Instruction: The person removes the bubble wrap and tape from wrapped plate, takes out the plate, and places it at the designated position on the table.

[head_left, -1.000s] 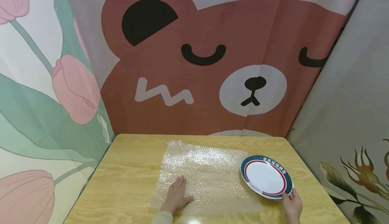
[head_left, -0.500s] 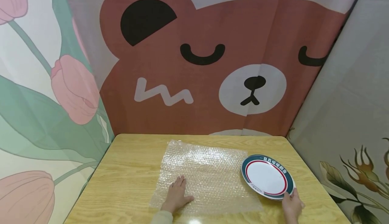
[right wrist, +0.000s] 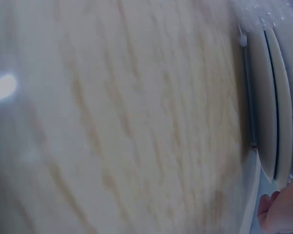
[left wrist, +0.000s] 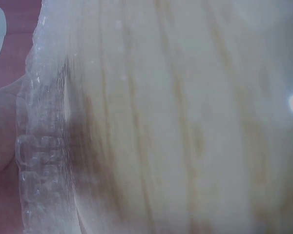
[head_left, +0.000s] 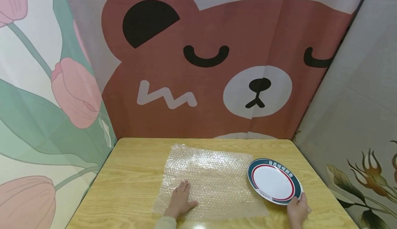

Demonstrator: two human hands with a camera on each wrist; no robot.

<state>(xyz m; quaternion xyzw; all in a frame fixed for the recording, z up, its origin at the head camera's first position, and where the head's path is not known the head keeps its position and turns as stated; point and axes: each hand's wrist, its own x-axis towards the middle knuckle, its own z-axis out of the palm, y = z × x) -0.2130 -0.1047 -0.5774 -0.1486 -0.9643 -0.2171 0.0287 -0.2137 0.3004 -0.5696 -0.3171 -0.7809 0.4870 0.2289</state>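
Observation:
A sheet of clear bubble wrap [head_left: 214, 184] is spread flat over the middle of the table. My left hand [head_left: 180, 199] rests on its lower left part, fingers straight and thumb spread to the right. In the left wrist view the wrap's edge [left wrist: 44, 161] stands beside part of the hand. A round white plate [head_left: 273, 182] with a dark teal rim and a red ring lies just right of the wrap, slightly overlapping its edge. My right hand [head_left: 298, 210] pinches its lower right rim, thumb on top and the other fingers mostly hidden beneath. The right wrist view shows the plate edge-on [right wrist: 283, 107].
The light wood-grain table [head_left: 133, 173] reaches back to a hanging bear-print cloth [head_left: 173, 118]. A tulip-print cloth [head_left: 77, 94] borders the left side, and a grey cloth with plant prints [head_left: 353, 118] the right.
The plate has shifted slightly to the right together with my right hand, which keeps its grip on the rim. My left hand and the bubble wrap have stayed in place.

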